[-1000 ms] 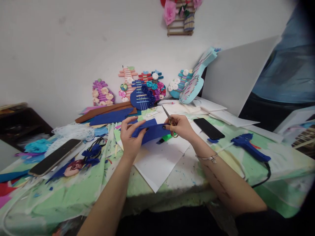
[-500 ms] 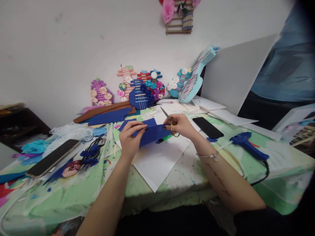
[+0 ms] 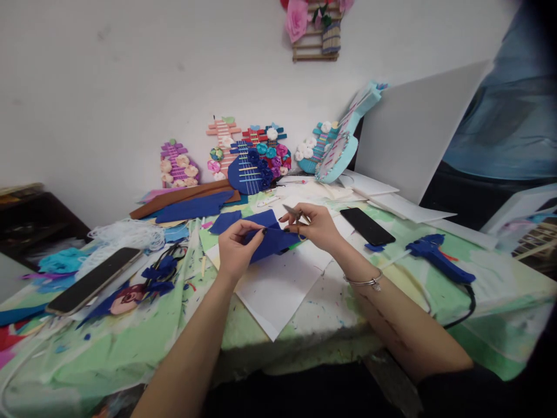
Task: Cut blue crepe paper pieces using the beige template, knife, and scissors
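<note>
A dark blue sheet (image 3: 270, 246), foam or felt by its look, is stretched between my two hands above the white paper (image 3: 278, 296). My left hand (image 3: 235, 248) is closed, pinching the sheet's upper edge between thumb and fingers. In my closed right hand (image 3: 317, 227) are small scissors (image 3: 292, 211) with gold handles, their blades pointing up and left. The fingertips of that hand also touch the sheet's right end. Another blue piece (image 3: 225, 222) lies just behind my left hand.
Phones lie left (image 3: 93, 281) and right (image 3: 368, 226). A blue glue gun (image 3: 439, 255) with a black cord rests at the right. Decorated craft guitars, including a blue one (image 3: 246, 171), lean on the wall. White cord (image 3: 126, 238) is heaped at the left.
Both hands have moved slightly; my left hand has shifted right along the sheet's edge. The scissors have tilted lower and sunk further into my right hand's grasp.
</note>
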The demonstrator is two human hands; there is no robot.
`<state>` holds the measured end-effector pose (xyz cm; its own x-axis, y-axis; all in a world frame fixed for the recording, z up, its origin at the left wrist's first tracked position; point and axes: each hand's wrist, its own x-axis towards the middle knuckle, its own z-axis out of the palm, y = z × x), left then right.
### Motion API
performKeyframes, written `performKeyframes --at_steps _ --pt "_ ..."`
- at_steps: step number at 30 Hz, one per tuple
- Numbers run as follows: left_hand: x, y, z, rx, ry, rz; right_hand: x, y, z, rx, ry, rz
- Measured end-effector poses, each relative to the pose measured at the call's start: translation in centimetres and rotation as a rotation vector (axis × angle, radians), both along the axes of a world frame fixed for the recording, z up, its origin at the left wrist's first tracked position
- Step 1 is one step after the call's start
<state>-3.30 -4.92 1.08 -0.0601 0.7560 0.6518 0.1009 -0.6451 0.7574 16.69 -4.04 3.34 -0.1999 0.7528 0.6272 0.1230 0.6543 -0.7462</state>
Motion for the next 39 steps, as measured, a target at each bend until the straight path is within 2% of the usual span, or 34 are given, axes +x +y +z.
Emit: performKeyframes --at_steps 4,11,23,30,39 --pt "0.3 -0.2 0.0 -0.036 0.002 -0.026 -1.1 -0.6 -0.4 0.003 -0.106 0.014" --pt "0.5 -0.3 0.2 -0.063 -0.007 -0.053 -1.6 -0.7 -1.0 0.057 -0.129 -0.062" --pt "0.2 0.3 0.0 -0.113 -0.079 -0.094 -1.5 -0.8 -0.7 0.074 -0.183 -0.051" --pt "-0.6 0.8 0.3 -0.178 -0.198 -0.059 0.1 0.0 0.0 0.038 -0.187 -0.025" --pt "-1.2 1.1 0.8 -0.287 -0.346 -0.036 2.7 1.3 0.4 0.02 -0.164 -0.064"
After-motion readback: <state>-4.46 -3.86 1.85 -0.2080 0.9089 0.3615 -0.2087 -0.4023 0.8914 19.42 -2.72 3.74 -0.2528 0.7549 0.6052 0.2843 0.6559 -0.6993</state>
